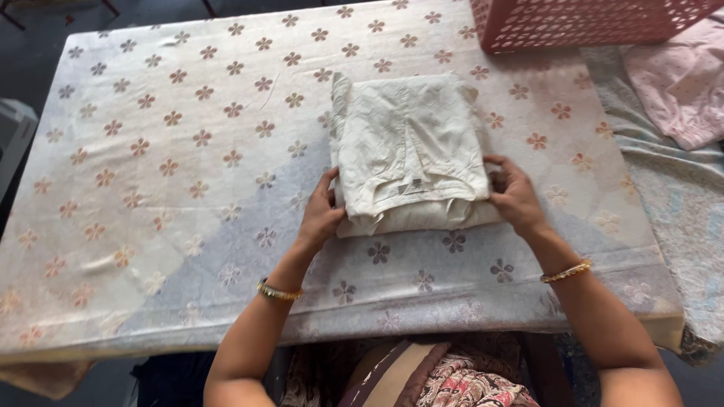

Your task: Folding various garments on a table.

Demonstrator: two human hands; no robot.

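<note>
Both hands reach forward, the left hand (320,215) and right hand (514,197) clamped on opposite sides of a folded cream garment (407,151) on the flowered worktop (151,151).

A table (151,188) is covered with a pale cloth printed with small flower motifs, brown-orange across most of it and grey toward the near edge. A pink perforated plastic basket (581,22) stands at the far right corner. A pink garment (679,90) lies right of the table, on a light blue patterned fabric (679,203).
</note>
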